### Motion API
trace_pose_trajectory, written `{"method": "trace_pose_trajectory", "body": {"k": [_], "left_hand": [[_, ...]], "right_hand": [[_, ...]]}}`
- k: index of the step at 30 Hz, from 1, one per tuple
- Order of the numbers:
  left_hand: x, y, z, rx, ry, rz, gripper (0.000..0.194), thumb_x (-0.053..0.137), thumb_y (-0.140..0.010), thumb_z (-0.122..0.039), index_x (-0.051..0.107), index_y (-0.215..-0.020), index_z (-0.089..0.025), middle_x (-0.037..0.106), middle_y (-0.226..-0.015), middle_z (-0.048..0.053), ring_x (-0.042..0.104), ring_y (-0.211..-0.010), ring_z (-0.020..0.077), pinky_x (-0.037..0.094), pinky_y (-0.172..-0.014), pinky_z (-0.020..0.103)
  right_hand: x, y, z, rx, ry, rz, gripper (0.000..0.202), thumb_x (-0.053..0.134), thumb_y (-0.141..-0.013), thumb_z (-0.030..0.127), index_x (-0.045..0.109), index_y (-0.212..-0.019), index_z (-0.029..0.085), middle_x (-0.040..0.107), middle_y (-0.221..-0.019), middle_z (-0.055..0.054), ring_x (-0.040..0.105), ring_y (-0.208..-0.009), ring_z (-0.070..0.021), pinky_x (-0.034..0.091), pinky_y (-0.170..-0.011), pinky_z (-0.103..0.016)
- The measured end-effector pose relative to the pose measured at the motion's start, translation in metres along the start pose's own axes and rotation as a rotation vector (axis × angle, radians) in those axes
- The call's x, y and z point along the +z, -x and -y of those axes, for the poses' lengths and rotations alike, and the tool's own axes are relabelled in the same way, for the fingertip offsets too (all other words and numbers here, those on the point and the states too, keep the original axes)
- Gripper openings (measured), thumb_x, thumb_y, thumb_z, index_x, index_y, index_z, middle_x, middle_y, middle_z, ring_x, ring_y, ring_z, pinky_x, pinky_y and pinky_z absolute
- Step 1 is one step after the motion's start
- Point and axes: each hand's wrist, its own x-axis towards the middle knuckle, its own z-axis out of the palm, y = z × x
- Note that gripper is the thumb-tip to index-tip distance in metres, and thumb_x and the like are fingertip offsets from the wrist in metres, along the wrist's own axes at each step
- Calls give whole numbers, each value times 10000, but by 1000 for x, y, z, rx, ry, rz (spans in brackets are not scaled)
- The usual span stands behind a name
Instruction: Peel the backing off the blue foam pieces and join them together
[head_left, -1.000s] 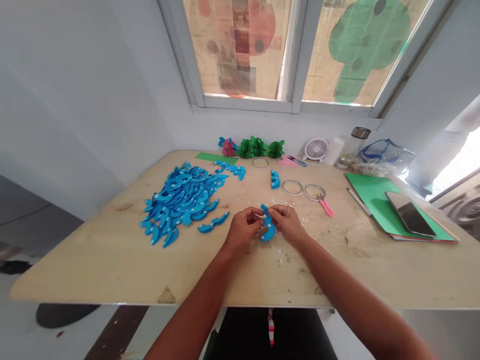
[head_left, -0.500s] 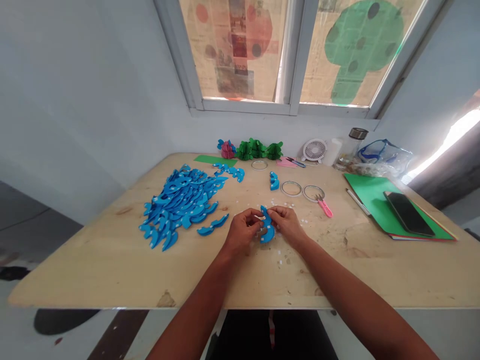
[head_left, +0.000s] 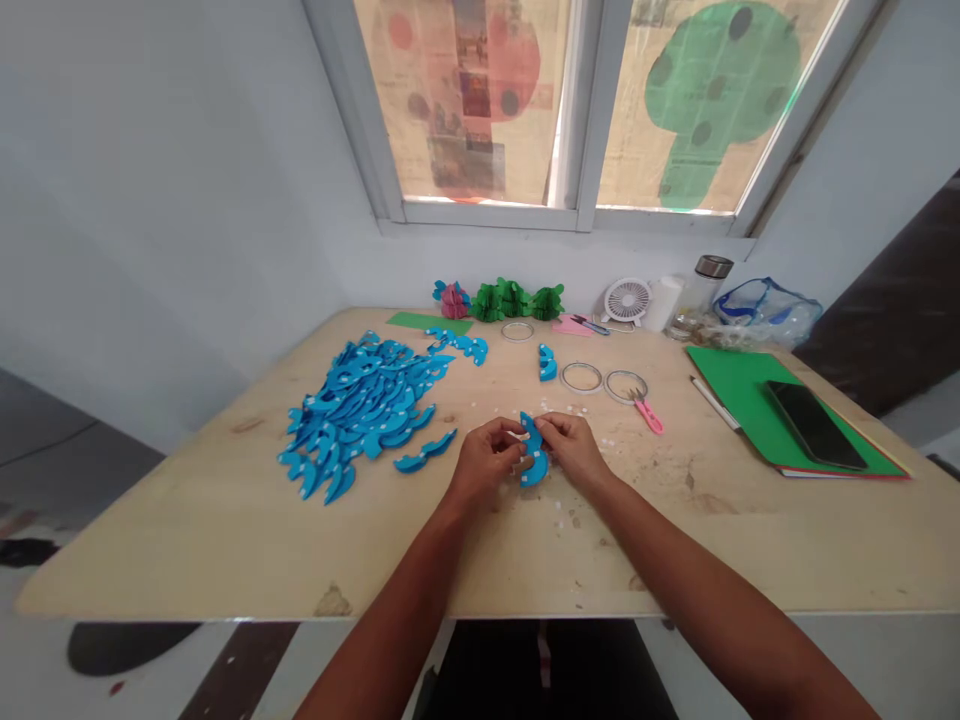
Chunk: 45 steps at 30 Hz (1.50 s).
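A curved blue paper piece (head_left: 536,468) with small white squares on it is held upright between my hands, above the middle of the table. My left hand (head_left: 487,458) pinches its left side, fingers closed. On its upper right edge, the fingers of my right hand (head_left: 571,445) are closed too. To the left lies a large heap of similar blue pieces (head_left: 367,390). One separate blue piece (head_left: 426,452) rests between the heap and my left hand. Another small blue stack (head_left: 547,363) stands beyond my hands.
Rolls of tape (head_left: 582,377), pink-handled snips (head_left: 649,415), a pen (head_left: 715,403) and a phone (head_left: 816,425) on green sheets (head_left: 731,380) lie to the right. Along the wall are green paper shapes (head_left: 514,300), a small fan (head_left: 628,299) and a glass bottle (head_left: 701,295).
The camera view has shifted very slightly. Both hands keep their hold on the blue piece, which has barely moved.
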Motion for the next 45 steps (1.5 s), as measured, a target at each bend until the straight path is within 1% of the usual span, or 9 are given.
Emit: {"method": "trace_pose_trajectory", "body": {"k": [5,9,11,16,22,28,35,40,45], "left_hand": [[0,0,-1,-11,-16,-8,235,643,-545,-217,622,-767,-141,611,-546,-10,526,-455,104,413,-447,204],[0,0,-1,-10,-20,1,233,641,-550,-219,626,-769,-139,604,-542,-15,523,-463,101,405,-454,200],[0,0,-1,-5,-27,6,225,634,-560,-212,626,-771,-138,601,-539,-17,523,-464,100,406,-458,200],[0,3,-6,19,-38,17,195,618,-581,-188,626,-771,-143,597,-538,-27,517,-452,90,409,-465,200],[1,7,-10,34,-8,43,190,629,-597,-198,617,-777,-141,597,-562,-22,521,-469,88,424,-479,207],[1,6,-8,26,26,55,198,640,-603,-219,607,-784,-148,604,-583,-20,540,-503,96,432,-492,208],[1,3,-4,8,44,54,205,640,-590,-192,588,-784,-152,598,-569,-23,543,-497,96,429,-482,202],[2,3,-4,-2,67,56,212,645,-582,-193,572,-777,-157,600,-578,-26,540,-482,93,431,-483,206],[2,3,-6,14,53,63,201,627,-579,-173,557,-767,-163,598,-572,-33,545,-494,98,428,-493,208]], "right_hand": [[-1,1,2,-66,93,-9,342,484,-778,428,565,-595,150,462,-513,26,419,-494,-97,308,-472,-213],[-1,1,0,-71,148,-17,285,516,-759,397,634,-699,145,521,-566,14,446,-525,-105,318,-481,-213],[-1,1,-2,-64,141,-26,263,531,-744,380,645,-724,144,533,-570,12,449,-525,-106,321,-479,-212],[-1,-1,-6,-10,51,-47,249,555,-711,379,627,-684,143,510,-522,19,421,-475,-97,304,-438,-208],[1,-1,-3,33,-16,-60,235,574,-684,372,603,-654,141,496,-507,26,398,-452,-84,284,-415,-199],[2,1,0,26,-2,-89,237,575,-677,377,599,-652,142,487,-502,30,395,-453,-81,295,-423,-200],[1,1,3,51,-29,-76,217,579,-665,358,600,-648,143,503,-523,25,417,-462,-87,304,-432,-204],[2,2,4,55,-46,-77,223,580,-661,366,596,-624,147,482,-505,33,413,-452,-90,312,-440,-213],[1,3,4,37,20,-75,231,565,-680,372,602,-648,147,475,-505,31,405,-453,-91,305,-429,-212]]}}
